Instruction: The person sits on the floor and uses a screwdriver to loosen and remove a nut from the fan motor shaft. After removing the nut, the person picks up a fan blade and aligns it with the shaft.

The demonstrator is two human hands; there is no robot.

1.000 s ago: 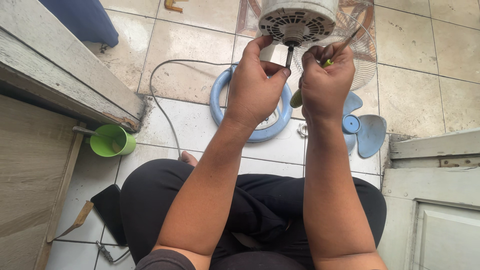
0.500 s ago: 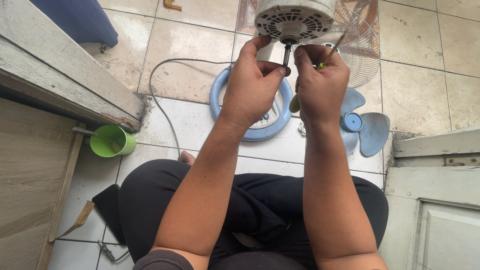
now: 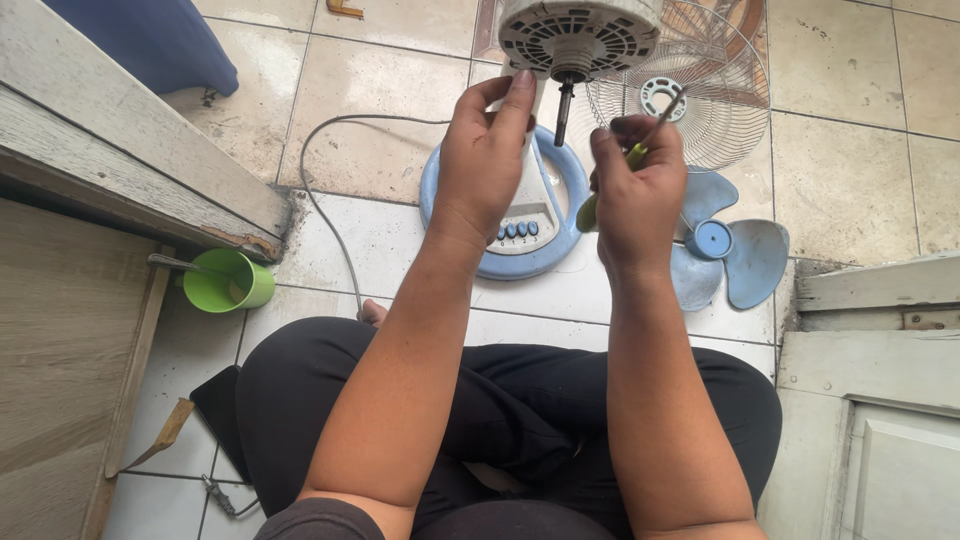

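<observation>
My left hand (image 3: pixel 483 160) steadies the white fan motor (image 3: pixel 578 38) just above it — rigid, top-heavy, best held by its neck; my right hand (image 3: pixel 635 190) closed around a slim green-handled screwdriver (image 3: pixel 630 158).

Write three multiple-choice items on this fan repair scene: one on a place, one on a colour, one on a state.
1. Where does the green cup stand?
A. On the fan base
B. On the floor beside the wooden step
C. On the person's lap

2. What colour is the loose fan blade?
A. Blue
B. Red
C. Black

3. What does the right hand hold?
A. Nothing
B. The power cord
C. A screwdriver with a green handle

Answers: 1 B, it sits on the tiles by the step at the picture's left. 2 A, its vanes are light blue. 3 C, the fingers wrap the green handle.
</observation>
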